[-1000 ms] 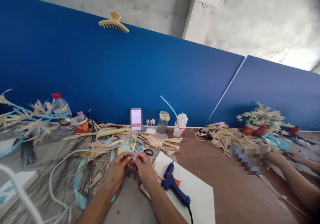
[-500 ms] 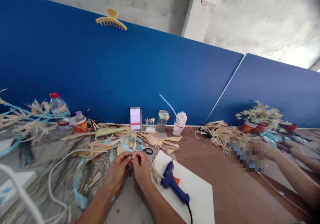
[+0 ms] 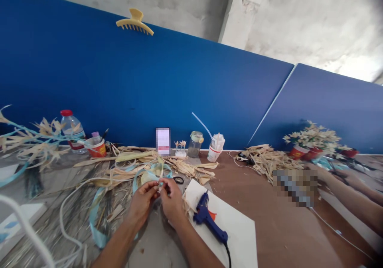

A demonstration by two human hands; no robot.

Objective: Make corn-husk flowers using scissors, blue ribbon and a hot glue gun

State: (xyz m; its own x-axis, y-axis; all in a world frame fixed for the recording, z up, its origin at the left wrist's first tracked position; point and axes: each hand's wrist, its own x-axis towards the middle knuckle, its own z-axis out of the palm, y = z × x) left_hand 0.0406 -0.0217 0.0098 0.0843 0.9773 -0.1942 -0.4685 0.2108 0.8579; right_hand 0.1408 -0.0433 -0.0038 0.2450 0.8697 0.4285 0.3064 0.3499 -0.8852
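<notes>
My left hand (image 3: 145, 200) and my right hand (image 3: 171, 198) meet over the front of the table, thumbs and forefingers pinched together. Between the fingertips is a small pale husk piece (image 3: 161, 175) with a bit of light blue at its base; the fingers cover most of it. Just behind them lie dried corn husks (image 3: 140, 156) and a light blue ribbon (image 3: 96, 220) that loops to the left. Black-handled scissors (image 3: 178, 180) rest close to my right hand. A blue glue gun (image 3: 209, 222) lies on a white board (image 3: 239, 236) to the right.
Thin wire stems (image 3: 77, 192) and a white cable (image 3: 64, 228) cover the left side. At the back stand a red paper cup (image 3: 97, 148), a phone (image 3: 163, 142), a glass jar (image 3: 195, 145) and a white cup (image 3: 214, 154). A co-worker's arms (image 3: 350, 196) reach in from the right.
My fingertips have shifted slightly around the small piece, and a bit of light blue now shows between them. At right, the co-worker's hands have moved a little.
</notes>
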